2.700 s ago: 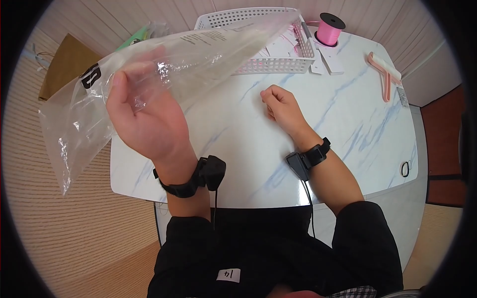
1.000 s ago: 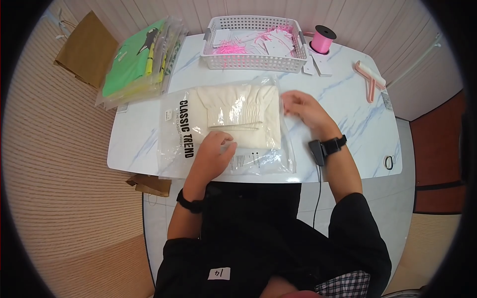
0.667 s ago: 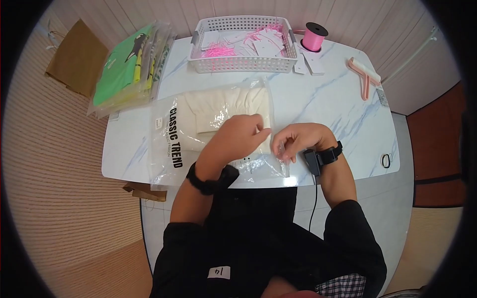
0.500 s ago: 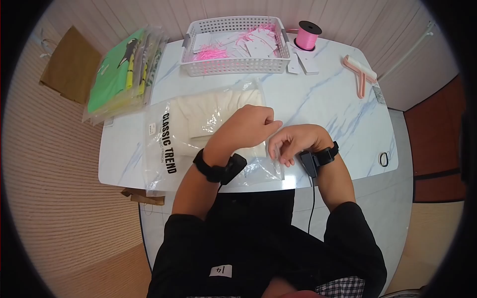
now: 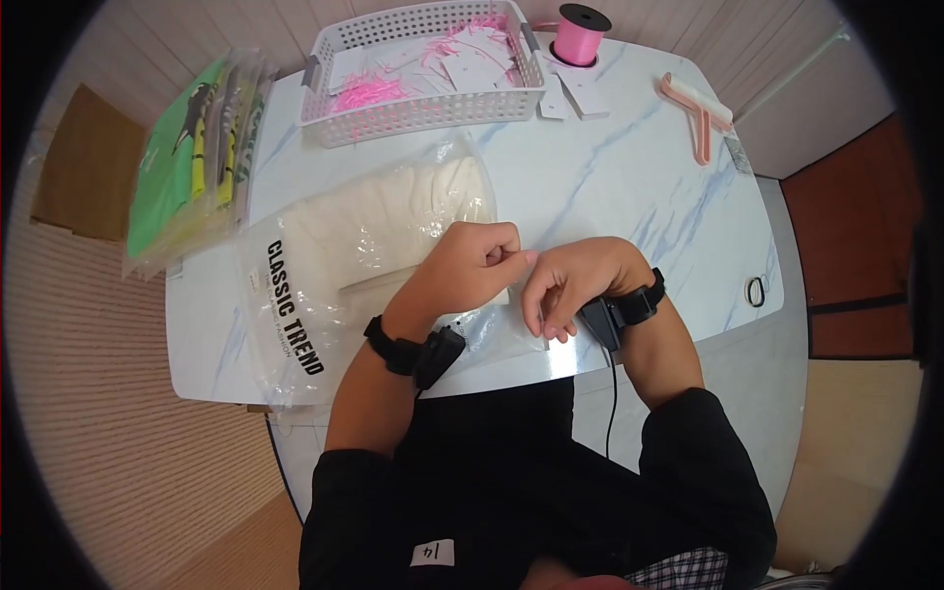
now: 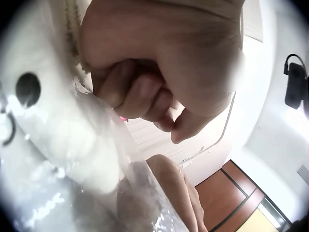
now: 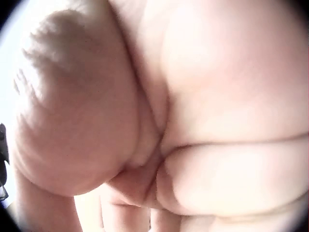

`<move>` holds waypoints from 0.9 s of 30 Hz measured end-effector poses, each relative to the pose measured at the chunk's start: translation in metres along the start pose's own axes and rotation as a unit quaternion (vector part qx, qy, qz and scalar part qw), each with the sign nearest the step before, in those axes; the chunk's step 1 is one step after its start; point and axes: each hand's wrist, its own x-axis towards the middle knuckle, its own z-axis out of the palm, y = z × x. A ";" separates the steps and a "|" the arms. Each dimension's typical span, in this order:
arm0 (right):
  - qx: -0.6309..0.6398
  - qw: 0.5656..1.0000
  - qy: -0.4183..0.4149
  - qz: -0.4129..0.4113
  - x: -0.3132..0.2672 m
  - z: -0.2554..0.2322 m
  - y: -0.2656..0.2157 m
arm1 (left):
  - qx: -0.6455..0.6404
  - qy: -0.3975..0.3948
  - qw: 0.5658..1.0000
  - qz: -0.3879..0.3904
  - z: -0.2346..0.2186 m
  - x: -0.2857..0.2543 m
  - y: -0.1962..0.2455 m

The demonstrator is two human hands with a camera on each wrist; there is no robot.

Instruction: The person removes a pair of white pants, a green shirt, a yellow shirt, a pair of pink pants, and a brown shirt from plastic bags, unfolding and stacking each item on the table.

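Note:
A clear plastic bag printed "CLASSIC TREND" lies on the marbled table, with a folded cream garment inside. My left hand grips the bag near its right edge, fingers curled under and thumb pointing right. Just beside it, my right hand pinches the bag's right edge lower down, its fingers bent downward. Close up in the left wrist view, the shiny plastic rises in front of the curled left fingers. Folded fingers and palm fill the right wrist view, hiding the pinched edge.
A white perforated basket with tags and pink strings stands at the back. Beside it are a pink ribbon spool and white tags. A lint roller lies right; bagged green garments lie left; a black ring lies near the right edge.
The bag has come down flat onto the table. Both hands have since come together at its right edge, the left moving right across the garment. Over the last half second they shift little.

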 end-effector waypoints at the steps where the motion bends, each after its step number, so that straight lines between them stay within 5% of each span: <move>1: 0.010 1.000 -0.001 -0.002 -0.001 -0.003 0.002 | 0.009 0.007 1.000 0.011 0.001 -0.001 0.001; 10: 0.071 0.993 0.080 -0.050 -0.003 -0.012 0.010 | 0.045 0.011 0.989 0.144 0.015 -0.003 -0.003; 25: 0.061 0.974 0.197 -0.098 -0.003 -0.011 0.002 | 0.188 -0.090 0.969 0.132 0.013 -0.007 0.008; 27: 0.067 0.973 0.200 -0.094 -0.002 -0.013 0.003 | 0.174 -0.052 0.970 0.163 0.021 -0.007 0.004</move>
